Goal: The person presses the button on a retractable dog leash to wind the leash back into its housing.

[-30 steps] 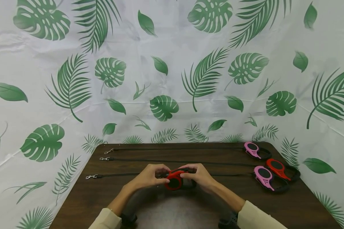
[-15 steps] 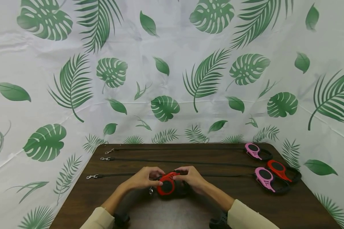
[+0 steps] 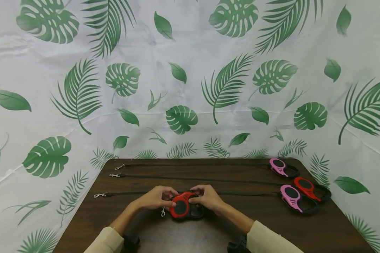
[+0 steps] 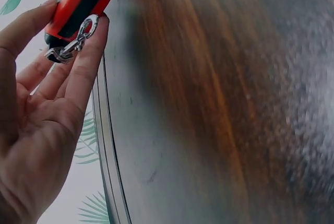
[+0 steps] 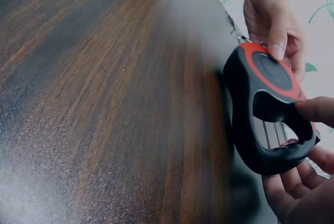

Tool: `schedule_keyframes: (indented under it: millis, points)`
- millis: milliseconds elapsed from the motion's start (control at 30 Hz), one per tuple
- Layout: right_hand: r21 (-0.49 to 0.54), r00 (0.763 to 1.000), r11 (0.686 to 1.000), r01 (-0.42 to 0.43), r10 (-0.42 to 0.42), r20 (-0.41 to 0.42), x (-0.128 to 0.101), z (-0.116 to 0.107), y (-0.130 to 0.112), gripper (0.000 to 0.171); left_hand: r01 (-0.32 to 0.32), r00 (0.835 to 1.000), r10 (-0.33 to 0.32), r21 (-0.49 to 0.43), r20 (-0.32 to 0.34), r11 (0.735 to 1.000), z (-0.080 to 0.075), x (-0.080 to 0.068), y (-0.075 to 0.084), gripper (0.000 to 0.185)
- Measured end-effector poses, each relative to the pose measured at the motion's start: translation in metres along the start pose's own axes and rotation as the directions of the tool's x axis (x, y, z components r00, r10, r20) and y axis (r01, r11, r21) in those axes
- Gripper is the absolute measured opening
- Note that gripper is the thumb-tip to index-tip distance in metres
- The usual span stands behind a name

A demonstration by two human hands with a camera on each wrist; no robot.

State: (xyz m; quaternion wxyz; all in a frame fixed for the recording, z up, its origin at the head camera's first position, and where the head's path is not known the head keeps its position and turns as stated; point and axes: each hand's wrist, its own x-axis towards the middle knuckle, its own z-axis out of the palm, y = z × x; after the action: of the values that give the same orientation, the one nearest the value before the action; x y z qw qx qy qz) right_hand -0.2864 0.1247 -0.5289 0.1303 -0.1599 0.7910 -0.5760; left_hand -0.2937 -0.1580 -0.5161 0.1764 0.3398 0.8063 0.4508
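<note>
Here, both hands, left (image 3: 153,198) and right (image 3: 207,198), curl their fingers around the red leash (image 3: 181,208) just above the desk (image 3: 209,235); its dangling clip (image 4: 70,46) could snag a finger if released.

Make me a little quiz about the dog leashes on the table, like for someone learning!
1. True or false: both hands hold the red leash.
2. How many other leash handles lie at the table's right end? A) one B) three C) five
3. Fill in: a metal ____ hangs by the left hand's fingers.

Key
1. True: the left hand and the right hand grip it from either side.
2. B: a far pink handle, a red handle and a near pink handle.
3. Clip: the clip shows best in the left wrist view.
</note>
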Motion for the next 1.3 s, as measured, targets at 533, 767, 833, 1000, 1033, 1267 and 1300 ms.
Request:
schedule_keyframes:
  millis: [533,767,833,1000,1033,1267,1300]
  points:
    - [-0.316,0.996,0.947,0.061,-0.08,-0.048,0.001,0.006,-0.001,0.048,0.038,0.999,-0.04,0.147,0.011,0.988,-0.003,-0.003,0.0,0.041]
    - [-0.364,0.996,0.929,0.058,-0.077,-0.038,0.003,0.007,0.0,0.049,0.023,1.0,-0.022,0.156,-0.007,0.988,-0.003,-0.005,0.0,0.039]
    - [-0.379,0.995,0.923,0.068,-0.089,-0.039,0.003,0.007,0.0,0.048,0.02,1.0,-0.019,0.158,-0.007,0.987,-0.003,-0.005,-0.001,0.04]
    - [-0.391,0.993,0.916,0.09,-0.115,-0.04,0.003,0.007,0.001,0.047,-0.003,1.0,0.004,0.159,-0.011,0.987,-0.003,-0.005,-0.001,0.04]
    - [-0.39,0.992,0.916,0.092,-0.116,-0.04,0.003,0.007,0.001,0.047,-0.008,1.0,0.01,0.158,-0.012,0.987,-0.004,-0.006,-0.001,0.04]
    - [-0.387,0.992,0.917,0.1,-0.122,-0.033,-0.002,0.002,-0.002,0.048,-0.036,0.999,0.04,0.12,-0.029,0.992,-0.004,-0.011,-0.001,0.039]
    - [-0.389,0.992,0.916,0.103,-0.124,-0.03,-0.003,0.001,-0.002,0.048,-0.037,0.999,0.042,0.118,-0.034,0.992,-0.004,-0.012,-0.002,0.039]
